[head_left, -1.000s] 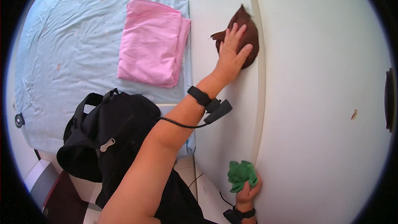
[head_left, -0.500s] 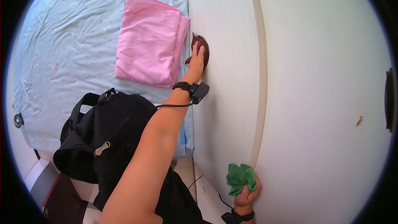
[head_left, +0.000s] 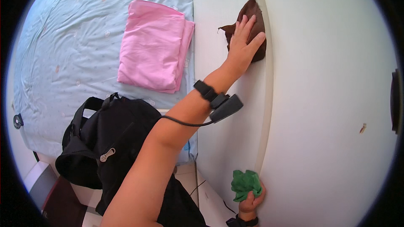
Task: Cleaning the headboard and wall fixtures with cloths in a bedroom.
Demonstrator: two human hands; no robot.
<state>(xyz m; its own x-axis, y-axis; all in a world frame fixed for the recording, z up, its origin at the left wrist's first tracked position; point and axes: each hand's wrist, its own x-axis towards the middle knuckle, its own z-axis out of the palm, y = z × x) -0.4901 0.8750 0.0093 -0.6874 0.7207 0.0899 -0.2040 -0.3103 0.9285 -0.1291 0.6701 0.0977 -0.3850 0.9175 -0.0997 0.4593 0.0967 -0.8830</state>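
Note:
Fingers spread, my left hand [head_left: 244, 48] lies open and flat on a dark brown cloth [head_left: 257, 25]. It presses the cloth against a white panel [head_left: 229, 113], beside a raised cream strip [head_left: 267, 84]. One corner of the cloth sticks out to the left of the fingers. At the lower right, my right hand [head_left: 254, 199] is closed round a crumpled green cloth [head_left: 245, 183], close to the strip's lower end. Each wrist wears a black strap.
Left of the panel is a bed with a light blue sheet [head_left: 80, 42]. Folded pink fabric [head_left: 153, 46] lies on it near the panel. A black bag [head_left: 118, 130] with a zipper stands below, beside my left arm. A dark handle [head_left: 395, 101] sits at the far right.
My left hand has slid right and up across the panel with the brown cloth, from the bed's edge to the cream strip. The right hand has barely moved.

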